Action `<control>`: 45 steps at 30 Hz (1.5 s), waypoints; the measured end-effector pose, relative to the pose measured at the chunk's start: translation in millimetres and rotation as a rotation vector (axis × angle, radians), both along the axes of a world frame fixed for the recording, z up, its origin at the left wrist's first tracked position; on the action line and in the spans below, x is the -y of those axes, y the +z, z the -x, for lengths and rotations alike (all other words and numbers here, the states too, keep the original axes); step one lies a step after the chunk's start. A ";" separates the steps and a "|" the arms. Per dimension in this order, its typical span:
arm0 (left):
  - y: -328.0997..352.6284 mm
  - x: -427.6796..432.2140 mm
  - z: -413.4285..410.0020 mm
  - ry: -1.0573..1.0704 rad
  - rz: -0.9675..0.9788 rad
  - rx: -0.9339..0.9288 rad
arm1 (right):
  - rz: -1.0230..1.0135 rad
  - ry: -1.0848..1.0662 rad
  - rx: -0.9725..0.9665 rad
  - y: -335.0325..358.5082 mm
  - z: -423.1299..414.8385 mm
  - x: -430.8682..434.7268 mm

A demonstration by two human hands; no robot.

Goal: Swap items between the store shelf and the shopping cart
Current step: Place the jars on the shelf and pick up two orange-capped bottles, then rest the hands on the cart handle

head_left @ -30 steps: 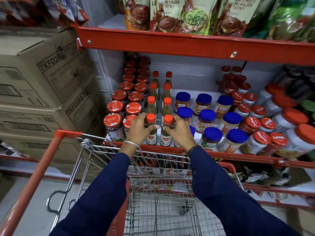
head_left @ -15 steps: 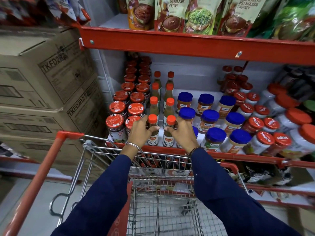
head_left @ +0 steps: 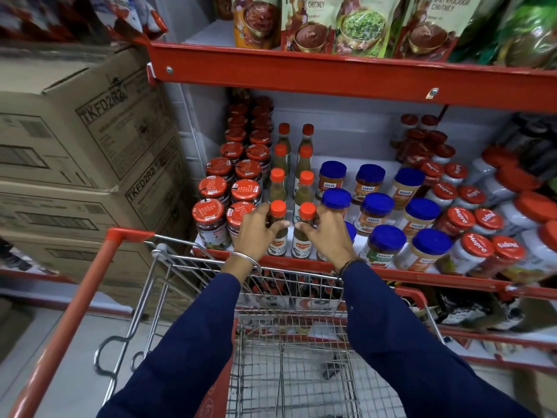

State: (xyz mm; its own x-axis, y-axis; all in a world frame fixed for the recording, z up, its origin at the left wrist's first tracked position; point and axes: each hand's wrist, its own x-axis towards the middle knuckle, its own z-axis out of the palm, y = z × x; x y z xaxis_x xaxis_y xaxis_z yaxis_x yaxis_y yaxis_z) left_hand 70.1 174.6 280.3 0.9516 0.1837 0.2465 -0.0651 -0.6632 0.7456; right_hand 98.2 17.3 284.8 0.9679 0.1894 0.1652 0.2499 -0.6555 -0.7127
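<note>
Head view: my left hand is wrapped around one green chilli sauce bottle, and my right hand is wrapped around the second sauce bottle just beside it. Both bottles stand upright at the front edge of the store shelf, at about 12 o'clock from me, just past the far rim of the shopping cart.

I think these bottles are hard and smooth, maybe glass, so they could slip or break. They are tall and thin, so they could tip. They look light enough for one hand each. The best place to hold is the fat middle part, not the orange cap. At 11 o'clock sit red-lid jars; at 1 o'clock sit blue-lid jars, so I should lift straight up.
</note>
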 end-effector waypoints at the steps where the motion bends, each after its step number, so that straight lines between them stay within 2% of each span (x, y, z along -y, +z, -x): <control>1: 0.0 0.7 -0.1 -0.004 -0.007 -0.006 | 0.002 0.000 -0.003 0.0 -0.3 0.3; 13: 1.4 -3.2 2.2 0.023 -0.025 -0.018 | 0.006 0.018 0.015 -3.7 -3.8 1.4; 17: -8.5 0.6 12.0 0.050 0.097 0.006 | -0.029 0.034 0.005 -2.3 0.5 5.1; 19: -18.8 5.7 22.4 0.069 0.195 0.022 | -0.107 0.030 0.014 -2.4 6.1 10.4; 22: -34.9 25.1 45.8 0.101 0.265 0.088 | -0.347 -0.026 0.018 -5.9 23.8 30.3; 26: -51.4 67.2 77.3 0.104 0.257 0.143 | -0.565 -0.254 0.130 -29.4 63.3 72.2; 29: -64.5 106.6 82.9 -0.066 0.304 0.019 | -0.628 -0.385 0.090 -55.8 79.3 102.0; 33: -72.4 157.4 67.4 -0.270 0.375 -0.185 | -0.642 -0.368 -0.086 -76.7 70.4 127.5; 39: -64.2 200.6 28.1 -0.241 0.530 -0.407 | -0.619 -0.272 -0.276 -90.3 44.3 145.4; 45: -74.0 204.6 19.2 -0.237 0.564 -0.448 | -0.622 -0.181 -0.287 -94.0 39.5 157.6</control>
State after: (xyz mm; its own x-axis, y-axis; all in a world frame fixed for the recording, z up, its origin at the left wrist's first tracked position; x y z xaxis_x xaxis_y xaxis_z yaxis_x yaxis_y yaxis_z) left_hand 51.0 -30.0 206.3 0.9684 -0.0541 -0.2434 0.2304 -0.1796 0.9564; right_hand 58.8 -140.3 190.8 0.9967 -0.0256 -0.0764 -0.0789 -0.1185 -0.9898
